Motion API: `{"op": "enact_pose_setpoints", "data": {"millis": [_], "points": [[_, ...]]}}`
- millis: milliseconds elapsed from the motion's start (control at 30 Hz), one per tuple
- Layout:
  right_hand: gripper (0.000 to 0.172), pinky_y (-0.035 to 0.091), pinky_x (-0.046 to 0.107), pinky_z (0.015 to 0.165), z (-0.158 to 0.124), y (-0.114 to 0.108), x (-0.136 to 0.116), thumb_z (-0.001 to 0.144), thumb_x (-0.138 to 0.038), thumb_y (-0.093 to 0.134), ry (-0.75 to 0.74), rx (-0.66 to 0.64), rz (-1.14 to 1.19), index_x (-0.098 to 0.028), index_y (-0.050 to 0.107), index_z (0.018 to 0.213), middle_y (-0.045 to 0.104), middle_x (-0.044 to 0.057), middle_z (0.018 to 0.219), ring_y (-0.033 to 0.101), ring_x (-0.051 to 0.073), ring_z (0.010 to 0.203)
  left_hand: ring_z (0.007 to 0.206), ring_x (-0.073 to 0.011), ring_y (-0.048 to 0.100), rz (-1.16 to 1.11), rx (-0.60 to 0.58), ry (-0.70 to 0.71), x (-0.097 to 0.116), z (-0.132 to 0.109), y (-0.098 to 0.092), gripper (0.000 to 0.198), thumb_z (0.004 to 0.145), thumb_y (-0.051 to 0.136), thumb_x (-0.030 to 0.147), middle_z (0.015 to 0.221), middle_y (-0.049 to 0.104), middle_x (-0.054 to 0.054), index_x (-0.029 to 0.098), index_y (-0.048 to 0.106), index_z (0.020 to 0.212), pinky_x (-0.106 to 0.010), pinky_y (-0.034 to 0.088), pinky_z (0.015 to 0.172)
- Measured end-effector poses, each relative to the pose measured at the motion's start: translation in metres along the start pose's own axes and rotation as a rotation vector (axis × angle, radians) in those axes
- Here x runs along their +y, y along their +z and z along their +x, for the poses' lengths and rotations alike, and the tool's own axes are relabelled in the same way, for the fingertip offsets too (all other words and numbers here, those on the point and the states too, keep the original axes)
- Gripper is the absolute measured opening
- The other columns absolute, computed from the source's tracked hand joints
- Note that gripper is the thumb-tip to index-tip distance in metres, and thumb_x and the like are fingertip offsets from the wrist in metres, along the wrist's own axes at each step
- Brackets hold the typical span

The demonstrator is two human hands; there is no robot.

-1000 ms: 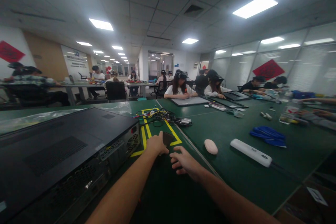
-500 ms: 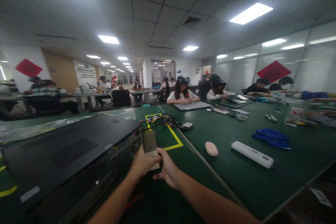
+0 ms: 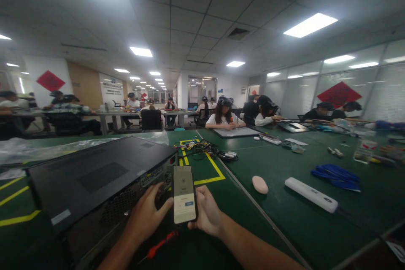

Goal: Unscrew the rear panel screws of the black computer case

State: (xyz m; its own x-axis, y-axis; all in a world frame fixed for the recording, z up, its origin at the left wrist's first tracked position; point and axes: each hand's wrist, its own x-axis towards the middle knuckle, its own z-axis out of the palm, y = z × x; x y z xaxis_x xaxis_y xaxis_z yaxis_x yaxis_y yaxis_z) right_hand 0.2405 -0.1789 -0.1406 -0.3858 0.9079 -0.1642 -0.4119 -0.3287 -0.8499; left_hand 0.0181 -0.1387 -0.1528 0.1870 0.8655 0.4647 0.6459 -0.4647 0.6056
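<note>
A smartphone [image 3: 184, 206] with a lit screen stands tilted toward me, its lower part showing a pale panel with a blue button. My right hand [image 3: 208, 211] is closed round its right edge, thumb at the side. On the other side, my left hand [image 3: 148, 211] has its fingers apart, the thumb tip close to the phone's left edge; whether it touches I cannot tell. Behind my left hand lies a black computer case [image 3: 104, 168] with a vented rear panel. Below the phone, a red-handled screwdriver [image 3: 160, 245] rests on the green table.
A bundle of cables [image 3: 209, 150] lies by yellow tape [image 3: 218, 173]. To the right are a pink oval object [image 3: 260, 184], a white power strip [image 3: 311, 195] and blue gloves [image 3: 336, 177]. A person [image 3: 224, 118] sits across the table [image 3: 247, 219], and several others work beyond.
My left hand has come off the phone and opened to its left. The phone's screen now faces me more fully in my right hand. The view has shifted, so the screwdriver shows better.
</note>
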Motion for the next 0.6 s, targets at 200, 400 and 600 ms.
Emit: {"op": "enact_pose_setpoints", "data": {"millis": [200, 400, 600], "points": [[0.064, 0.051, 0.024, 0.052, -0.003, 0.001, -0.003, 0.094, -0.06, 0.03, -0.002, 0.044, 0.001, -0.02, 0.059, 0.134, 0.072, 0.012, 0.097, 0.07, 0.025, 0.082, 0.112, -0.0327, 0.073, 0.161, 0.039, 0.172, -0.015, 0.013, 0.009, 0.052, 0.103, 0.039, 0.042, 0.124, 0.072, -0.019, 0.009, 0.069, 0.129, -0.047, 0.058, 0.102], [0.058, 0.051, 0.022, 0.052, -0.013, 0.008, -0.007, 0.098, -0.056, 0.031, -0.035, 0.115, 0.016, -0.019, 0.059, 0.134, 0.073, 0.011, 0.097, 0.072, 0.024, 0.085, 0.1, -0.0307, 0.076, 0.261, -0.01, 0.337, -0.045, 0.024, -0.002, 0.044, 0.098, 0.041, 0.037, 0.112, 0.075, -0.017, 0.015, 0.075, 0.113, -0.043, 0.061, 0.094], [0.058, 0.051, 0.02, 0.051, -0.009, 0.014, -0.006, 0.103, -0.052, 0.026, -0.02, 0.157, -0.013, -0.015, 0.063, 0.131, 0.074, 0.012, 0.097, 0.073, 0.022, 0.083, 0.108, -0.0357, 0.073, -0.054, 0.04, -0.01, -0.043, 0.04, -0.02, 0.048, 0.09, 0.051, 0.057, 0.112, 0.076, -0.016, 0.018, 0.076, 0.104, -0.05, 0.057, 0.099]]}}
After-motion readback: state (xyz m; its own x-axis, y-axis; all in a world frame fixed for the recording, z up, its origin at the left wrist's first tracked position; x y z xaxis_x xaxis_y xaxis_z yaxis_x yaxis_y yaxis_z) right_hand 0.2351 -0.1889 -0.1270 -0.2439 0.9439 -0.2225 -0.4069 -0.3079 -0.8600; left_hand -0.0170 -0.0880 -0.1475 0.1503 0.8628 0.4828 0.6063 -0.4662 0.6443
